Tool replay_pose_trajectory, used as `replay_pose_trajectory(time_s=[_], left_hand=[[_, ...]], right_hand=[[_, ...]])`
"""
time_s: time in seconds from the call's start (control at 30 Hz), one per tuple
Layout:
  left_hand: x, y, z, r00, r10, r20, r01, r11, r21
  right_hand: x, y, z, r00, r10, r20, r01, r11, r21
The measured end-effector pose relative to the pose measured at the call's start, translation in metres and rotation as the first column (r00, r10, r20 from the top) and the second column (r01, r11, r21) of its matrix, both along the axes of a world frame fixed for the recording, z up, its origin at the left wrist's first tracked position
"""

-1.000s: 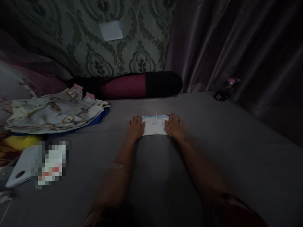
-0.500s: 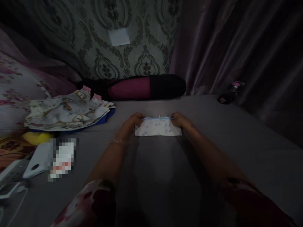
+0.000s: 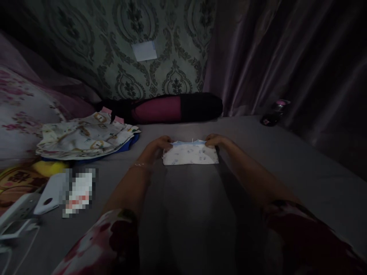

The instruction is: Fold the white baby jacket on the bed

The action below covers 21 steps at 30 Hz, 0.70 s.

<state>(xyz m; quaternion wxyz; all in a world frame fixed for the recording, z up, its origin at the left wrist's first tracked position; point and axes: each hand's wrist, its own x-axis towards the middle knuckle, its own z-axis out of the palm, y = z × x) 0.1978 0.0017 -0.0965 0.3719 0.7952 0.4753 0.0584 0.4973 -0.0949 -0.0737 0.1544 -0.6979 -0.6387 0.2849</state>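
Note:
A small white garment with a faint blue print and a blue far edge lies folded on the grey bedsheet. My left hand pinches its far left corner. My right hand pinches its far right corner. Both hands are closed on the cloth's far edge, and the cloth lies stretched flat between them.
A stack of folded printed clothes over blue fabric lies at the left, with a yellow item and white devices nearer me. A dark and magenta bolster rests against the patterned wall. Curtains hang at the right, with small items beside them.
My hands went from lying flat on the cloth's two sides to pinching its far corners. The cloth now lies wider between them.

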Motion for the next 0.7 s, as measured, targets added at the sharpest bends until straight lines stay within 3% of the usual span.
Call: replay_pose_trajectory(time_s=[0.1, 0.23, 0.37, 0.53, 0.7], left_hand=[[-0.009, -0.004, 0.011, 0.992, -0.010, 0.126, 0.009, 1.000, 0.005], [-0.017, -0.010, 0.035, 0.965, -0.003, 0.263, 0.003, 1.000, 0.002], [-0.017, -0.021, 0.058, 0.940, 0.001, 0.342, -0.035, 0.995, 0.093], [-0.009, -0.033, 0.060, 0.924, 0.036, 0.381, -0.129, 0.967, 0.220], [-0.012, -0.053, 0.042, 0.956, -0.017, 0.293, -0.106, 0.910, 0.400]], right_hand=[[0.002, -0.009, 0.011, 0.993, -0.032, -0.114, 0.024, 0.997, -0.068], [0.007, -0.023, 0.031, 0.964, -0.043, -0.262, 0.030, 0.998, -0.055], [0.010, -0.031, 0.046, 0.933, -0.018, -0.359, 0.057, 0.994, 0.097], [0.008, -0.035, 0.043, 0.984, 0.057, -0.170, 0.026, 0.892, 0.452], [0.007, -0.050, 0.018, 0.997, 0.017, 0.078, -0.060, 0.815, 0.577]])
